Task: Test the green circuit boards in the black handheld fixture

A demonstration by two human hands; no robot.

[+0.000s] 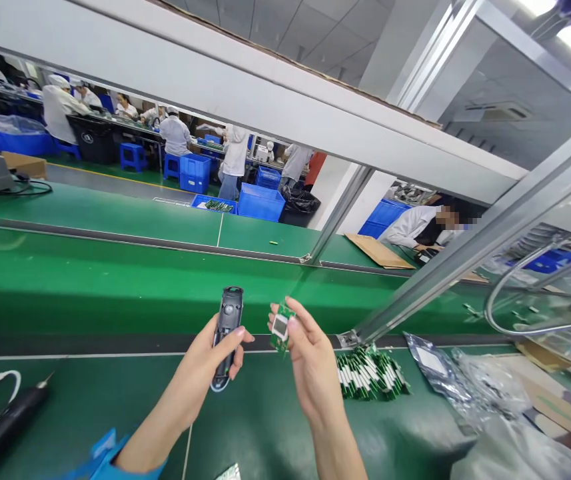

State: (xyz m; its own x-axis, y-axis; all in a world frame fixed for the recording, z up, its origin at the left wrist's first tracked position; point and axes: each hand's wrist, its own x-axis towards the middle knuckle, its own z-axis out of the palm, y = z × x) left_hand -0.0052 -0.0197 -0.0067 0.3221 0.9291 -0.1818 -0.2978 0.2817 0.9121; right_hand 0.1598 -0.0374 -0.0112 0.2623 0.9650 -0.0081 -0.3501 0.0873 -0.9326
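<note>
Black plastic handset (227,333) sits clamped in my left hand (198,380), thumb across its face and fingers wrapped behind it. My right hand (311,363) pinches a small green circuit board (281,327) between thumb and fingers, with a square silver-and-white component showing on the board. Both grips are closed, and both hands are lifted above the green conveyor bench (130,313), with the handset and the board held near each other but not touching.

From my head camera, a heap of green boards with white parts (372,373) lies on the bench just right of my hands, and a crumpled silver anti-static bag (438,370) lies beside that heap. Toward the bench's left end rests a black electric screwdriver (5,427), close to the blue cuff (108,457) at my left wrist.

Beyond the bench's far side runs an aluminium frame rail (445,280) — past it, a seated person in a white coat (412,230) sits near a cardboard sheet (378,251). Blue plastic crates (260,202) stand farther off, and workers in white coats and caps (175,133) stand at long benches among blue stools (132,157).
</note>
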